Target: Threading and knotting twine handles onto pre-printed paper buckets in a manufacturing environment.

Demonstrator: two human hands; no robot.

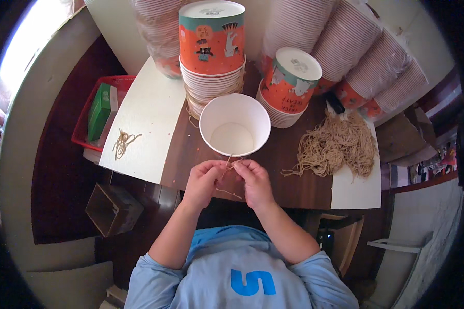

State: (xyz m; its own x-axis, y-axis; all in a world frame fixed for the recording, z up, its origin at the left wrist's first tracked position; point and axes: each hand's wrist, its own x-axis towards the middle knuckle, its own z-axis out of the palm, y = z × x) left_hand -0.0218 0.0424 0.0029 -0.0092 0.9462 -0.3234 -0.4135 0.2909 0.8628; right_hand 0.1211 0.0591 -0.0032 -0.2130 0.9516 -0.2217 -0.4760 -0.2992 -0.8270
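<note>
A white paper bucket (234, 129) stands open side up on the dark wooden table (288, 175), right in front of me. Just below its near rim, my left hand (202, 181) and my right hand (253, 183) are close together, both pinching a thin tan string (230, 165) that runs up to the bucket's rim. A loose end of the string hangs between my hands. To the right lies a tangled pile of tan strings (335, 144).
Behind the bucket stand stacks of orange printed buckets (211, 46) (290, 85), and sleeves of wrapped cups (366, 56). A white sheet (144, 123) at left carries a few strings (122, 141). A red bin (95, 116) and a cardboard box (112, 208) sit left.
</note>
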